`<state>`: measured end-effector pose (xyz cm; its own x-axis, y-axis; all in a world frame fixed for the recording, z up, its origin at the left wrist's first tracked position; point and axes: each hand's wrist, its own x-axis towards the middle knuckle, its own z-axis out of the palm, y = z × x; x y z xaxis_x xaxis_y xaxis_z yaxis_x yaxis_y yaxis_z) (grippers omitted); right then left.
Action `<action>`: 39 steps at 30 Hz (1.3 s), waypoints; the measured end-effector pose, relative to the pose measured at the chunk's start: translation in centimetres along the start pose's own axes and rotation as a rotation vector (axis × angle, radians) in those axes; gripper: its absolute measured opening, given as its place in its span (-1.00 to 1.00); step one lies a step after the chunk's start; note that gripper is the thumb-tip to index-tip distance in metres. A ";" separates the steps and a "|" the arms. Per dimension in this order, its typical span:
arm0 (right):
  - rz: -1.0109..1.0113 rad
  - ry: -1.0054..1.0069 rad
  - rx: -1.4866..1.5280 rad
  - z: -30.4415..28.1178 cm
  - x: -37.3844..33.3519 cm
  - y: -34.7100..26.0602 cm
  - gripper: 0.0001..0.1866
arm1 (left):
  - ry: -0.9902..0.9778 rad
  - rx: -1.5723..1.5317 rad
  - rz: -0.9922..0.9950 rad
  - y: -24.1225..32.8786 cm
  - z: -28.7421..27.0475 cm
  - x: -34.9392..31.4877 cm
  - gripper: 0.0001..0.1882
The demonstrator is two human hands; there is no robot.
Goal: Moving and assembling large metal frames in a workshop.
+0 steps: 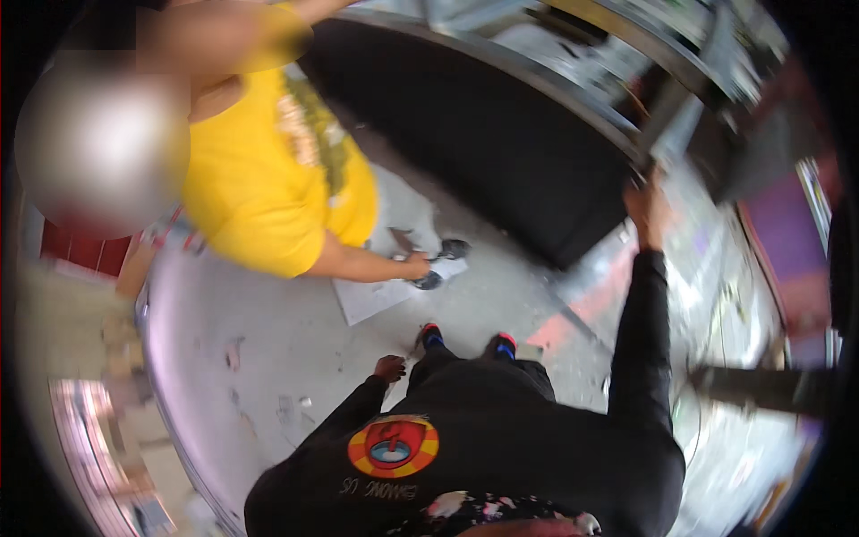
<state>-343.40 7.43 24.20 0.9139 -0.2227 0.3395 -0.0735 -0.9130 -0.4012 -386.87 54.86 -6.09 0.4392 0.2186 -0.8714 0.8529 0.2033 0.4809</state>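
My right arm reaches forward, and my right hand point(648, 208) is closed at the upper corner of a large black sheet point(483, 125), right beside a metal frame point(582, 85). Motion blur hides exactly how the fingers lie there. The sheet is dark and matte and spans the area below the frame's long rail; cloth or stiff panel, I cannot tell. Low by my left leg hangs my left hand point(390, 368), its fingers curled in. Whether anything small sits inside it is not visible.
A person in a yellow shirt point(277, 179) stands ahead on the left, one arm lowered. A pale flat sheet point(380, 300) lies on the grey floor point(268, 358) by that person's shoes. A dark beam point(761, 387) juts in at the right. Purple panels point(787, 237) stand behind it.
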 end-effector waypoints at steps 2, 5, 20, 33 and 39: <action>0.036 -0.040 -0.008 0.1 0.5 1.1 -0.16 | -0.070 0.263 0.178 -1.0 0.4 0.9 -0.82; -0.070 0.024 0.037 1.4 0.8 -0.5 -0.10 | -0.079 0.225 0.363 -4.7 0.6 2.3 -0.80; -0.058 -0.027 0.019 1.3 -0.2 1.5 -0.05 | 0.048 0.173 0.075 1.1 6.4 1.2 -0.77; -0.057 -0.030 0.096 1.8 0.1 1.7 -0.03 | -0.067 0.650 0.527 -2.7 3.5 3.3 -0.60; -0.039 -0.060 0.076 1.2 0.0 1.0 -0.02 | -0.039 0.772 0.611 -3.1 2.8 4.4 -0.61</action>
<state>-343.02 6.90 22.75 0.9380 -0.1642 0.3051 -0.0089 -0.8917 -0.4525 -386.78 52.54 -11.72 0.8628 0.0445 -0.5036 0.4203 -0.6166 0.6657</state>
